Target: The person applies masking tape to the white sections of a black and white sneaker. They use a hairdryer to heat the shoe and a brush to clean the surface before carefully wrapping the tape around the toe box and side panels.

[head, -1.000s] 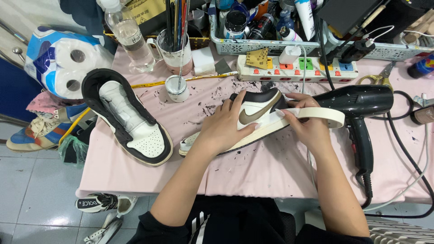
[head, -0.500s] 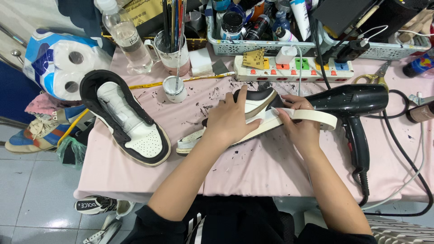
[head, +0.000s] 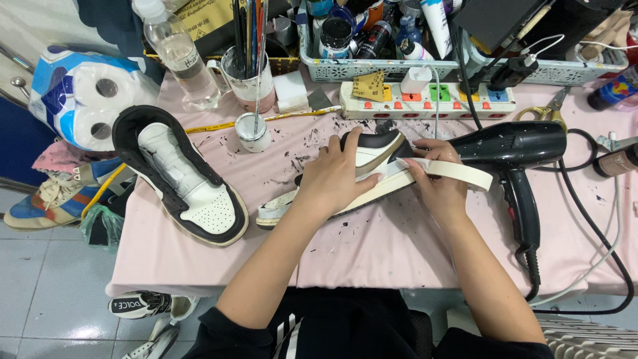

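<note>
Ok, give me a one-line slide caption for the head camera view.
Left hand presses a sneaker onto a pink table while right hand pulls tape along it, beside a black hairdryer.

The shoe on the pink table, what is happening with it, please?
A person sits at the pink table and works on a sneaker lying on its side. The left hand presses down on the shoe, while the right hand holds a roll of masking tape against its sole. A black hair dryer lies just beside the right hand.
</note>
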